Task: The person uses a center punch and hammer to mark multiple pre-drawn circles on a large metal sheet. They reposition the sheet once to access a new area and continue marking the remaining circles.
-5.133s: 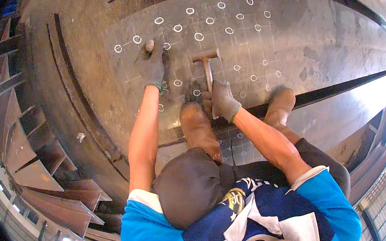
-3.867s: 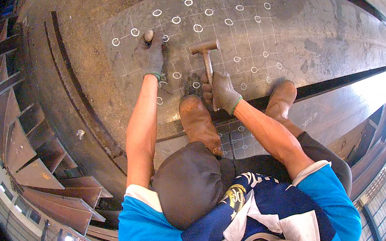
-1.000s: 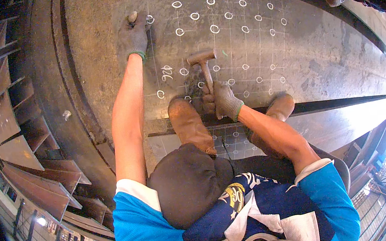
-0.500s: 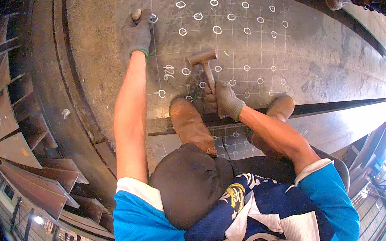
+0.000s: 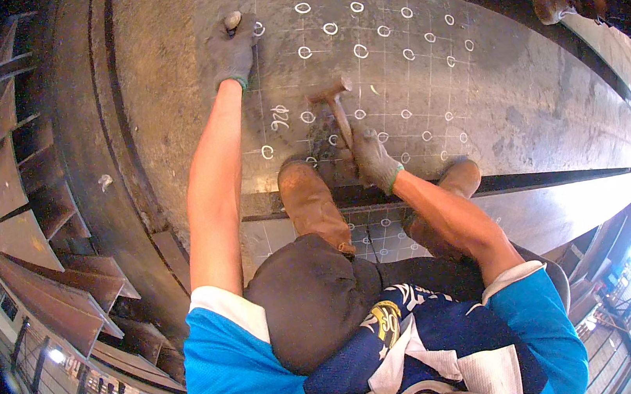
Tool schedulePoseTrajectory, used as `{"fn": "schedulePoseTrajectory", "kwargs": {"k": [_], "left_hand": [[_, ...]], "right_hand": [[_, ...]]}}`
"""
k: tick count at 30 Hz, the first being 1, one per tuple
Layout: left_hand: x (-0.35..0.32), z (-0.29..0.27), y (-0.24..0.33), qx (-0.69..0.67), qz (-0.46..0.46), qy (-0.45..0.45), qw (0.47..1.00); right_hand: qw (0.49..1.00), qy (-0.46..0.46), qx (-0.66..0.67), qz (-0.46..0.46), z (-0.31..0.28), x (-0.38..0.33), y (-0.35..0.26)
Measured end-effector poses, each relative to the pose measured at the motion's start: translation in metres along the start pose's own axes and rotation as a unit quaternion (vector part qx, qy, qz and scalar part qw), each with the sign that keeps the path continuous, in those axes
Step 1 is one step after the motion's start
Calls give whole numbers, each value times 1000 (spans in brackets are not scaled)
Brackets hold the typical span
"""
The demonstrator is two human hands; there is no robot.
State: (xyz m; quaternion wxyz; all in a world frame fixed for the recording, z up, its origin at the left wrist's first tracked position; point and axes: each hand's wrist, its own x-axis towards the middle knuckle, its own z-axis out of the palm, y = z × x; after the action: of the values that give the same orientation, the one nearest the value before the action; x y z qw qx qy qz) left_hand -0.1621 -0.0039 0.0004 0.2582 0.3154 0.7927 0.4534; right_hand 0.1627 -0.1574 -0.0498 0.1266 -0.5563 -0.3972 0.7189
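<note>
My left hand (image 5: 232, 51), in a grey glove, is closed around a punch (image 5: 232, 20) near the far left corner of a steel plate (image 5: 523, 93). Only the punch's rounded top shows above the fist, beside a chalk circle; its tip is hidden. In my gloved right hand (image 5: 373, 156) is a hammer (image 5: 341, 111), gripped by its handle. The hammer head is over the middle of the plate, well apart from the punch. White chalk circles and thin grid lines cover much of the plate.
My brown boots (image 5: 308, 198) rest at the plate's near edge. Another marked plate (image 5: 553, 207) lies nearer, across a dark gap. Steel pieces (image 5: 53, 308) stand along the left. At the far right shows another person's shoe (image 5: 556, 4).
The hammer has tilted slightly in my right hand, its head turning a little. My left hand stays on the punch; the whole view has shifted slightly.
</note>
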Motion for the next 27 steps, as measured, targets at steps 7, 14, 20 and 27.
{"fn": "schedulePoseTrajectory", "kwargs": {"k": [7, 14, 20, 27], "left_hand": [[-4, 4, 18, 27, -51, -15, 998], [-7, 0, 29, -2, -49, -11, 999], [-2, 0, 2, -63, 19, 24, 998], [-2, 0, 15, 118, -29, -54, 991]], "right_hand": [[985, -17, -133, -105, 5, 25, -129], [995, -20, -32, -89, 25, 20, -229], [997, -16, -38, -60, 26, 13, -239], [975, -3, -155, -156, 17, 24, -231]]}}
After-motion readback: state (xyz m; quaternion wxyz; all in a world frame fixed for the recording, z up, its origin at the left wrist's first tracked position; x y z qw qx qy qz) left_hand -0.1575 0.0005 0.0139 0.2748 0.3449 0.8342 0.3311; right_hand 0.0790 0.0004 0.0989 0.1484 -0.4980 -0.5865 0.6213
